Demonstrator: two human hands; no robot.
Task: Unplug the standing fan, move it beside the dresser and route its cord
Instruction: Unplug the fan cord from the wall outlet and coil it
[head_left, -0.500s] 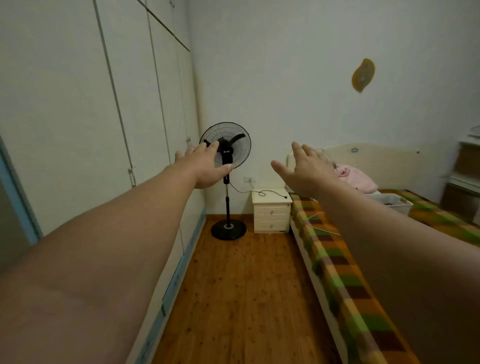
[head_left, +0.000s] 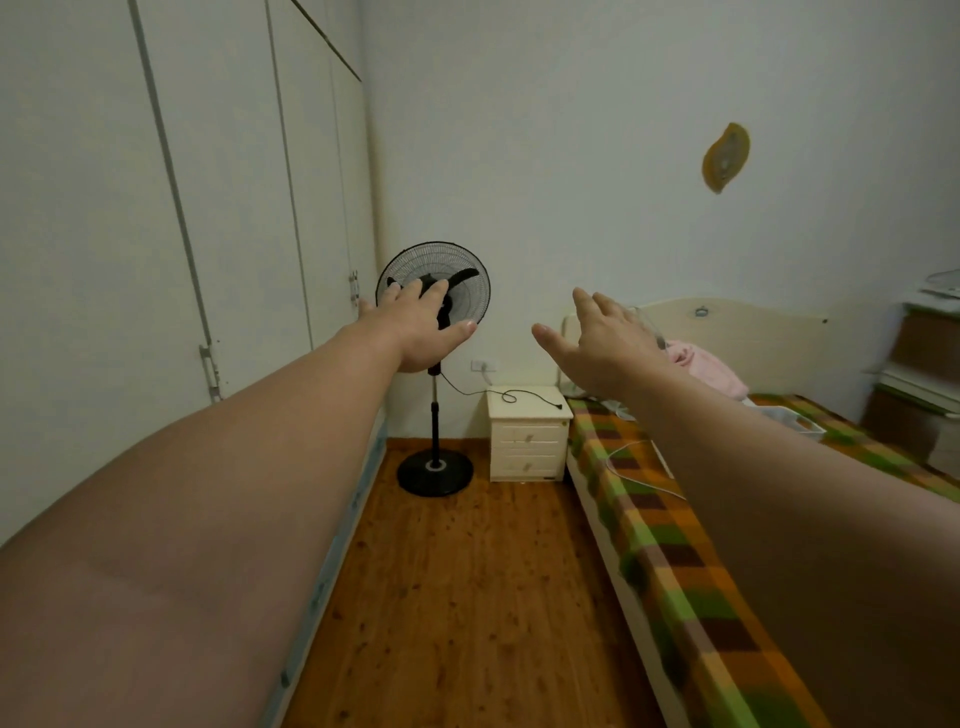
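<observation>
A black standing fan (head_left: 435, 415) stands in the far corner on a round base, between the wardrobe and a small cream dresser (head_left: 529, 436). Its black cord (head_left: 511, 397) loops from the pole across the dresser top, the plug end lying near the dresser's right edge. A wall socket (head_left: 483, 365) sits just above the dresser. My left hand (head_left: 421, 330) is stretched forward with fingers apart, covering part of the fan head in the picture but far short of it. My right hand (head_left: 605, 345) reaches out the same way, empty, over the bed's head end.
A tall white wardrobe (head_left: 208, 218) lines the left wall. A bed with an orange-green checked cover (head_left: 675, 561) runs along the right, with a pink pillow (head_left: 706, 369), a white basket and a thin white cable on it. A strip of wooden floor (head_left: 467, 597) leads to the fan.
The view has drawn slightly closer to the fan. My left hand has shifted a little right across the fan head; both hands stay outstretched and empty.
</observation>
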